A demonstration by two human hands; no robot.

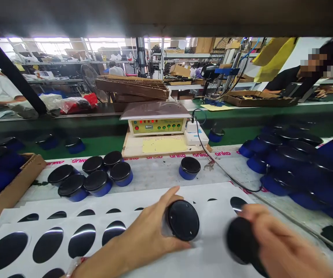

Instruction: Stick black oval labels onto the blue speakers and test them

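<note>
My left hand (152, 227) is wrapped round a round black-faced cylinder (184, 220), its flat face tilted up towards me with a few small dots near the rim. To the right, my right hand (285, 239) pinches a thin black disc (242, 240) at its edge; motion blurs both. Under the hands lie white sheets (213, 255) bearing rows of glossy black round stickers (82, 240). Just beyond them stands a group of short blue cylinders with black tops (97, 182). A single blue cylinder (189, 168) sits apart, straight ahead of my left hand.
Many blue cylinders (294, 162) crowd the right side, and more fill a cardboard box (24, 181) at left. A control box (157, 125) with lit buttons stands ahead. A grey cable (236, 179) crosses the bench. Other people sit beyond the green belt (242, 116).
</note>
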